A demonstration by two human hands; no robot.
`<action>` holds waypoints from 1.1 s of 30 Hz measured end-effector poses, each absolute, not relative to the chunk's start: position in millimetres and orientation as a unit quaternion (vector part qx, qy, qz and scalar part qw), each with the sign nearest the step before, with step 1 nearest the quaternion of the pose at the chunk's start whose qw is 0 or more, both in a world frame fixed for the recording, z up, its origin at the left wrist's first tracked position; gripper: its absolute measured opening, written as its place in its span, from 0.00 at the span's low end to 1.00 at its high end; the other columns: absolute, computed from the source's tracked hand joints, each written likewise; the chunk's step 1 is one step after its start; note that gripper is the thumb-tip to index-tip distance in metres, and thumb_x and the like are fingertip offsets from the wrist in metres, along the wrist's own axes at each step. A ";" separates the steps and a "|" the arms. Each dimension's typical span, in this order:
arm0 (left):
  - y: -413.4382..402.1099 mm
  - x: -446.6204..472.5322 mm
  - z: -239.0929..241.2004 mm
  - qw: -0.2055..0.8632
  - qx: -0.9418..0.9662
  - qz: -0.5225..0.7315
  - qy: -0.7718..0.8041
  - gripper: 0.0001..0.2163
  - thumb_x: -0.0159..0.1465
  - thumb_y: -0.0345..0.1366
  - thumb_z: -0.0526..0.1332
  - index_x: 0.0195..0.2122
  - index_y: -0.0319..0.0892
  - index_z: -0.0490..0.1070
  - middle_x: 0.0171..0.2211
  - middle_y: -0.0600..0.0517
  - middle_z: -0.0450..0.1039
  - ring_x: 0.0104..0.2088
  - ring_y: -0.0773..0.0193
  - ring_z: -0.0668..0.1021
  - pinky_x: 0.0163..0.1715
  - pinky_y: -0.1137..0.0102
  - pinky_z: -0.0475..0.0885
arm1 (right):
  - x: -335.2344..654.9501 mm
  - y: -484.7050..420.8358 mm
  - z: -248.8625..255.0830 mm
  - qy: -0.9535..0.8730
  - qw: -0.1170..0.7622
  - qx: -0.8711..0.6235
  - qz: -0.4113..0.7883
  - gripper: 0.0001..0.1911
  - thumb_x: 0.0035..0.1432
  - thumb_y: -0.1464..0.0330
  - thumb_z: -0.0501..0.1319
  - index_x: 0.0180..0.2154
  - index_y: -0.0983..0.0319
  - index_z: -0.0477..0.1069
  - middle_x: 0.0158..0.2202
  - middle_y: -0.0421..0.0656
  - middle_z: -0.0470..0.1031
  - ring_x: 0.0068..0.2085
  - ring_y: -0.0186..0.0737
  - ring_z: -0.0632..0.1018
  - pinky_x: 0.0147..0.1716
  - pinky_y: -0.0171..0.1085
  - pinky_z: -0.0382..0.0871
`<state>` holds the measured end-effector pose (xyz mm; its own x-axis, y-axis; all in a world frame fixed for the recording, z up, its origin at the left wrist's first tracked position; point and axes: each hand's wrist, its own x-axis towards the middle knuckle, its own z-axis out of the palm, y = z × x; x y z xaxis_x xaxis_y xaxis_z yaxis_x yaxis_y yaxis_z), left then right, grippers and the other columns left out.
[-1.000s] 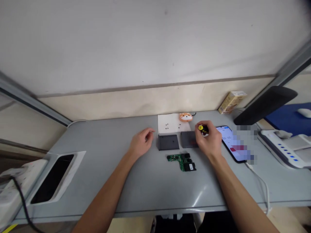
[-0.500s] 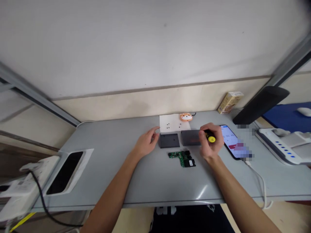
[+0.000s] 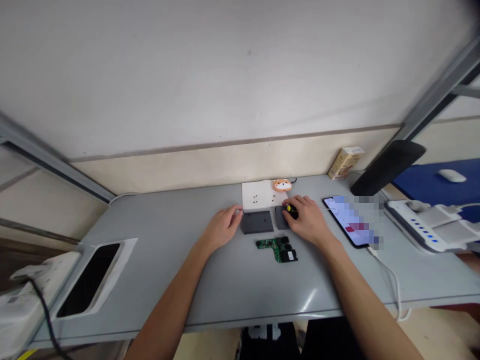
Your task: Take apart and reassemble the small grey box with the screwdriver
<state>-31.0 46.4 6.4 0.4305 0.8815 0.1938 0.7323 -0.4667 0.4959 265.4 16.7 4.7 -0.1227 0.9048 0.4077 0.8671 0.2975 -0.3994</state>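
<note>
My right hand (image 3: 308,220) is closed round a small screwdriver with a yellow end (image 3: 291,210) and rests over the right dark grey case half (image 3: 280,217), covering most of it. My left hand (image 3: 222,228) lies on the grey desk (image 3: 150,250) with its fingers curled, the fingertips touching the left edge of the other dark grey case half (image 3: 257,222). A green circuit board (image 3: 278,247) lies on the desk just in front of both halves. Behind them is a white sheet of paper (image 3: 258,192) with several tiny black screws (image 3: 255,198) on it.
An orange animal-shaped trinket (image 3: 282,185) sits at the paper's far corner. A lit phone (image 3: 347,220) with a white cable (image 3: 390,280) lies to the right, beyond it a small carton (image 3: 341,163), a black stand (image 3: 386,167) and a white device (image 3: 423,225). A rectangular desk cutout (image 3: 89,280) is at left.
My right hand has swung the screwdriver leftwards and down onto the right case half. My left hand crept closer to the left case half and now touches its edge.
</note>
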 end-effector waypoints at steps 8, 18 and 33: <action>40.1 -36.5 10.7 0.175 0.845 0.172 0.474 0.30 0.62 0.54 0.68 0.62 0.48 0.67 0.40 0.48 0.75 0.42 0.53 0.77 0.40 0.62 0.72 | 265.1 17.8 8.5 -0.749 0.337 -0.567 0.065 0.09 0.64 0.67 0.61 0.45 0.57 0.76 0.45 0.47 0.77 0.46 0.51 0.73 0.49 0.49 0.66; 36.8 -37.5 21.6 0.230 0.843 0.162 0.458 0.29 0.59 0.49 0.72 0.59 0.49 0.68 0.56 0.46 0.71 0.55 0.50 0.75 0.56 0.57 0.70 | 262.4 -42.9 28.3 -0.805 0.311 -0.499 0.080 0.08 0.65 0.66 0.62 0.45 0.56 0.76 0.47 0.46 0.79 0.45 0.48 0.76 0.46 0.48 0.68; 39.6 -38.6 19.4 0.230 0.846 0.151 0.457 0.31 0.58 0.49 0.73 0.61 0.49 0.68 0.56 0.47 0.70 0.56 0.50 0.74 0.57 0.57 0.70 | 255.4 -37.7 45.1 -0.851 0.260 -0.446 0.099 0.18 0.63 0.59 0.67 0.53 0.53 0.74 0.58 0.45 0.75 0.56 0.50 0.77 0.55 0.51 0.69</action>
<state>-38.6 39.6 19.4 0.5371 0.8423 0.0458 0.7029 -0.4769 0.5277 255.4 -37.7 45.1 -0.4668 0.8103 0.3542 0.7078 0.5825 -0.3997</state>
